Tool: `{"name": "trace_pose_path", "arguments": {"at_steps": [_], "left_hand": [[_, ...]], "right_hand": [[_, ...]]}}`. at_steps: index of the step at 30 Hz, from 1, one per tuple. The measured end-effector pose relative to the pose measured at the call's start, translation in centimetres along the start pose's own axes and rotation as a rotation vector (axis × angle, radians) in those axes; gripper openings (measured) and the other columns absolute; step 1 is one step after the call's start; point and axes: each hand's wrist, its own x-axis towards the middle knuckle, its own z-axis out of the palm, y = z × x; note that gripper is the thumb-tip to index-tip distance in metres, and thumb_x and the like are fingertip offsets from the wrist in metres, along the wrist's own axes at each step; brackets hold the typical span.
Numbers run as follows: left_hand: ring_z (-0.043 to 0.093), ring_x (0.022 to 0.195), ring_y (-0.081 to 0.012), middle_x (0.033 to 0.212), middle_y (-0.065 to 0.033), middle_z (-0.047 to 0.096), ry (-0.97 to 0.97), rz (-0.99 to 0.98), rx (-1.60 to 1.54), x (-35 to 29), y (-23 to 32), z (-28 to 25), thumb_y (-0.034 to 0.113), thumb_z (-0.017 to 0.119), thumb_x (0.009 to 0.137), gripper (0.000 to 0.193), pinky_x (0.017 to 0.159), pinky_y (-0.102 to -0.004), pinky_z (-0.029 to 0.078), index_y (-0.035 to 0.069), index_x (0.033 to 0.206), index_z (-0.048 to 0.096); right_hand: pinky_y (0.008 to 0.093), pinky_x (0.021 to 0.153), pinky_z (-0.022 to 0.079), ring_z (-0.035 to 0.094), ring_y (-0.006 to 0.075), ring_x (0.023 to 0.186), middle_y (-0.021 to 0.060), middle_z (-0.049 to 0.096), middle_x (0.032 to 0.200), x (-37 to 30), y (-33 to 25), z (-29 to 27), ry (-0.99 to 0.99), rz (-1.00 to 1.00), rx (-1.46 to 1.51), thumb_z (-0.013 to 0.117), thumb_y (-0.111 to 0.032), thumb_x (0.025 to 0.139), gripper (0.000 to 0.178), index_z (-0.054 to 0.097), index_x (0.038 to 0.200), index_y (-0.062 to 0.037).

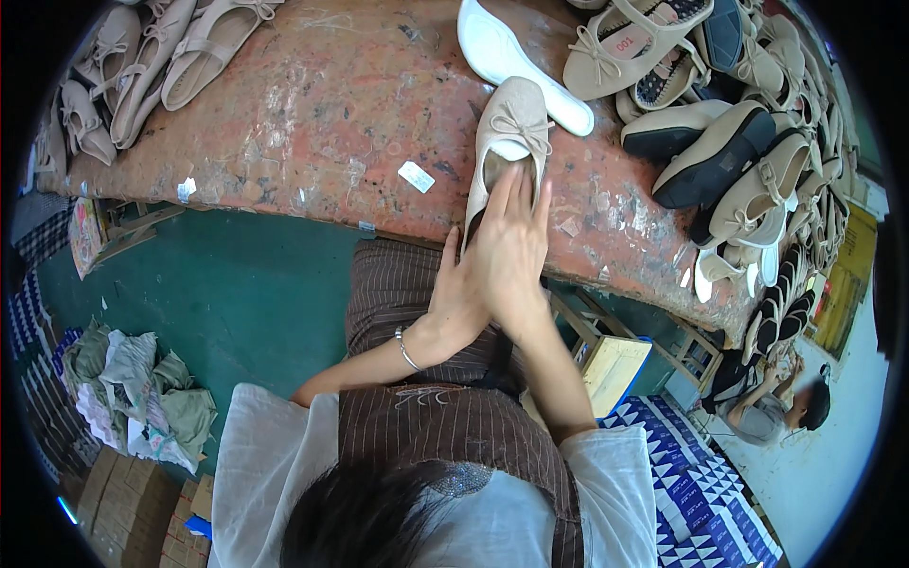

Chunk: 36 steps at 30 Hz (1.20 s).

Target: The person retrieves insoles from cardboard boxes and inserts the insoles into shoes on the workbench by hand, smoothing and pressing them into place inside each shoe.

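A beige flat shoe [507, 114] with a small bow lies toe away from me at the near edge of the worktable. Something white shows inside its opening. My right hand [516, 256] reaches into the shoe, fingers stretched forward and lying flat against the inside. Crossed beneath it, my left hand [456, 298] is at the heel end, its thumb along the shoe's left side; the right hand covers most of its other fingers, and it seems to grip the heel. Just beyond the toe lies a white sole-shaped piece [507, 52], slanting down to the right.
Many beige shoes [734, 156] are piled along the table's right side, and several more [204, 57] stand at the far left. A small white label [416, 176] lies on the worn red tabletop [312, 123]. Patterned boxes [686, 483] and another person [772, 412] are at the lower right.
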Motion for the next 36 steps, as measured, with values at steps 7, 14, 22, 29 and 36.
{"name": "trace_pose_path", "arguments": {"at_steps": [7,14,22,29,36], "left_hand": [[0.044,0.131,-0.0342,0.127,-0.0197,0.057,0.098,0.009,-0.083,0.2,0.2,-0.4,0.014,0.059,0.081,0.041,0.111,-0.0595,0.031,-0.003,0.118,0.063],[0.045,0.131,-0.0341,0.128,-0.0204,0.056,0.051,0.004,-0.052,0.3,-0.1,-0.6,0.015,0.054,0.085,0.044,0.111,-0.0561,0.032,-0.006,0.124,0.057],[0.048,0.132,-0.0326,0.132,-0.0167,0.058,0.201,0.055,-0.174,1.1,-1.7,-1.6,0.022,0.071,0.084,0.043,0.106,-0.0467,0.041,0.0,0.12,0.064],[0.069,0.093,-0.032,0.097,-0.0192,0.071,0.582,-0.193,-0.407,-5.0,-14.0,-15.6,0.032,0.072,0.085,0.039,0.081,-0.0411,0.053,-0.006,0.094,0.071],[0.058,0.113,-0.0222,0.128,-0.0133,0.062,1.195,-0.265,0.204,8.7,-18.7,-31.9,0.014,0.057,0.101,0.035,0.101,-0.0334,0.043,-0.005,0.13,0.057]], "right_hand": [[0.055,0.114,0.025,0.052,0.0399,0.122,0.0297,0.053,0.126,2.0,1.2,1.0,-0.004,0.071,-0.071,0.052,-0.004,0.082,0.054,0.046,0.134,0.0095],[0.0573,0.115,0.022,0.059,0.0367,0.112,0.0233,0.06,0.117,2.2,1.9,1.9,0.192,-0.056,-0.185,0.05,-0.008,0.086,0.044,0.053,0.126,0.0081],[0.0657,0.115,0.017,0.065,0.039,0.099,0.0194,0.065,0.086,4.6,2.9,0.7,-0.067,-0.044,0.15,0.051,-0.001,0.081,0.019,0.066,0.091,0.006],[0.0433,0.098,0.049,0.066,0.0347,0.105,0.0186,0.07,0.102,3.7,8.0,-2.7,0.243,0.226,0.73,0.061,-0.001,0.085,0.029,0.068,0.113,-0.0016],[0.0445,0.095,0.044,0.051,0.0365,0.118,0.0233,0.051,0.134,6.5,6.7,4.0,0.178,0.111,0.217,0.073,-0.022,0.081,0.07,0.044,0.141,-0.0014]]}}
